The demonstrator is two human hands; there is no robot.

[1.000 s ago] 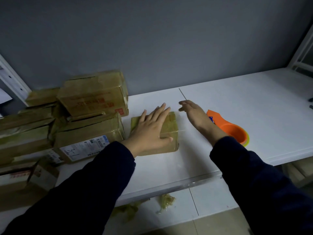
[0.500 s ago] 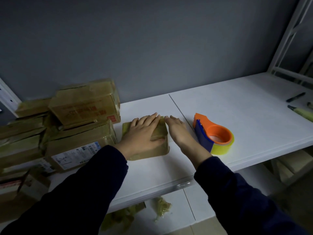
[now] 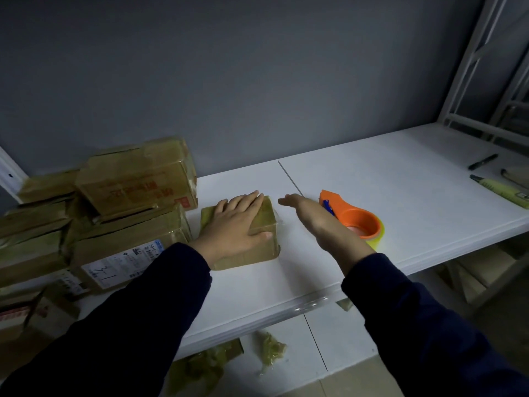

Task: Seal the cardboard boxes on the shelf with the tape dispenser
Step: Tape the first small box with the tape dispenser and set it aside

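left hand [image 3: 240, 222], flat with fingers spread, steadies a small cardboard box [image 3: 249, 257] on the shelf [image 3: 400, 196] while the right hand [image 3: 312, 216], straight-fingered and empty, hovers at the box's three o'clock beside the tape dispenser [image 3: 356, 222], which it probably needs to grasp next.

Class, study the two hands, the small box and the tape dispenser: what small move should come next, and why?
Probably the right hand shifts right to grip the tape dispenser: it hovers open beside it, holding nothing, while the left hand lies flat on the small box.
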